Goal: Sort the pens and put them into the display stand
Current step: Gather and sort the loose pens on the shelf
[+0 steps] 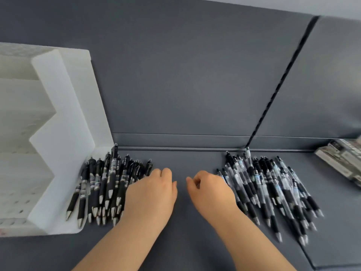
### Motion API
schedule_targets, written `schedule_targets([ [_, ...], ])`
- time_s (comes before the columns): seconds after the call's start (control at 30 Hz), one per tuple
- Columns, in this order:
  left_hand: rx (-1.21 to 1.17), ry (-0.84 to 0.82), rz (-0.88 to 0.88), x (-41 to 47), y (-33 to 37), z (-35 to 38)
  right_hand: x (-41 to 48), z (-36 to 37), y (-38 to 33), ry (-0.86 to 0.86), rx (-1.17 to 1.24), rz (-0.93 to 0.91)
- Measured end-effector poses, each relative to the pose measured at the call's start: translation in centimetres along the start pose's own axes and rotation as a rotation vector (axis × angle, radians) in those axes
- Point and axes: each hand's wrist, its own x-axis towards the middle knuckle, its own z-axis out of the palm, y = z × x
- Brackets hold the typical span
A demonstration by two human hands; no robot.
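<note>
Two piles of pens on the bench, so here's how we've got it laid out. The pile of black pens [109, 184] is on the left, pushed right up against the side wall of the white display stand [64, 133]. Tips point toward us and clickers toward the back. The pile of clear-barrelled pens [273, 188], the ones with black grips, is well off to the right. It faces the same way but is fanned out messier. Every pen we can see lies on the grey padded tabletop [185, 231], outside the stand.

Our left hand [152, 192] is palm down in the gap between the piles, with its outer side over the right fringe of the black pile. The knuckles are up and the fingers are curled under. The fingertips are hidden, so honestly we can't tell whether it has hold of a pen.

Our right hand [211, 190] pretty much mirrors it, with its outer side touching the left edge of the clear pile. Thumb and forefinger curl in toward each other. That spot is small and blurry, so we can't tell if anything is pinched there.

The hands are near each other but apart.

A printed box [343, 159] lies at the far right edge, near the padded back panel [175, 75], which has a dark seam [273, 94] running up it.
</note>
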Motion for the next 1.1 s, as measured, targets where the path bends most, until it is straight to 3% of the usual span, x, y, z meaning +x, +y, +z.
schedule_targets([
  [0.2,-0.022,-0.112,0.073,1.4,7.8,1.4,0.0,-3.5,7.6,0.014,-0.012,0.041],
  [0.57,0.068,-0.091,0.029,2.6,19.5,2.9,0.4,-9.1,18.2,0.052,0.071,0.027],
  [1.1,0.096,-0.187,-0.051,1.2,26.5,4.3,0.1,-11.7,26.9,0.001,0.139,0.062],
])
